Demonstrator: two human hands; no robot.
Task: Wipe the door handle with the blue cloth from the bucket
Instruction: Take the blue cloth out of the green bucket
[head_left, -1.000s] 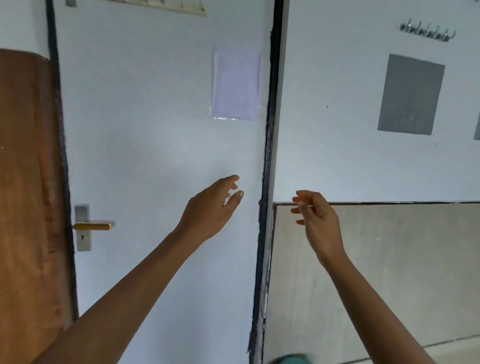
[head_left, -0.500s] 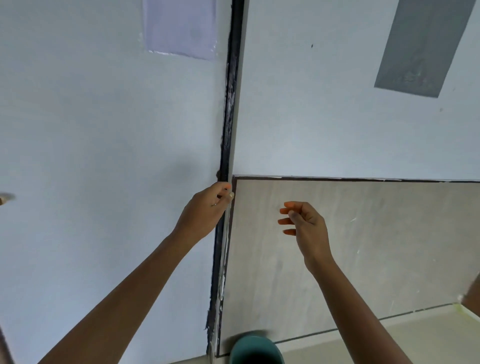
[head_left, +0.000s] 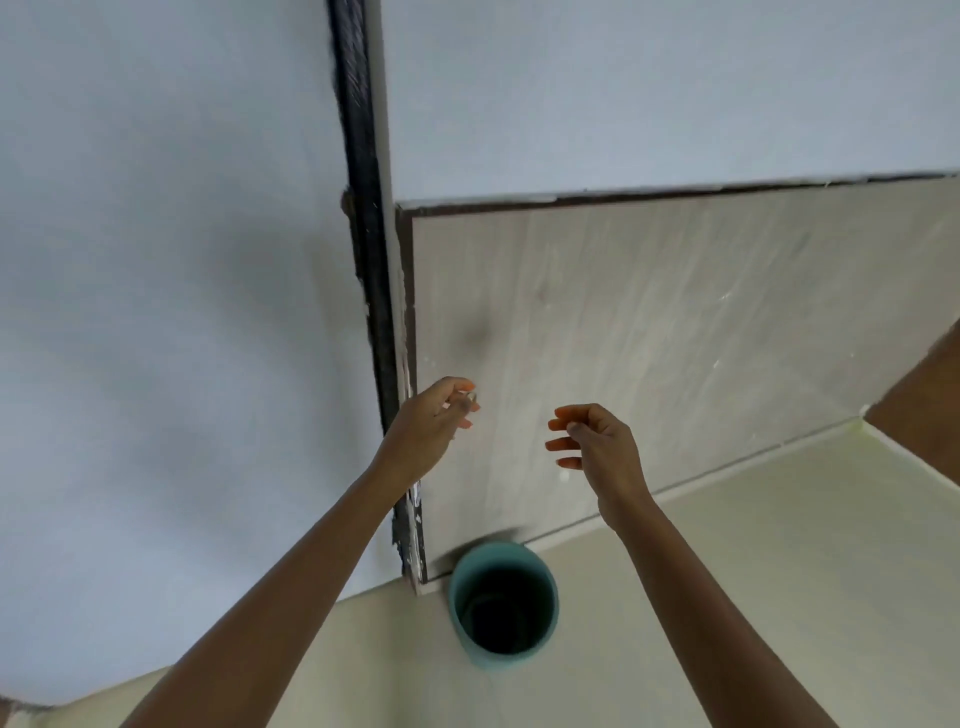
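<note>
Bucket (head_left: 503, 605), one, teal: standing on the pale floor (head_left: 727, 597) at the foot of the dark door frame (head_left: 371, 291), against the tiled wall panel (head_left: 675, 322). Its inside is showing only dark; the blue cloth cannot be made out there. Door handle: lying outside the view. Hands, two: left hand (head_left: 428, 428) and right hand (head_left: 597, 447) hovering above the bucket, fingers loosely curled and apart, holding nothing, touching nothing.

pale floor (head_left: 727, 597), teal bucket (head_left: 503, 556) standing on it
</note>
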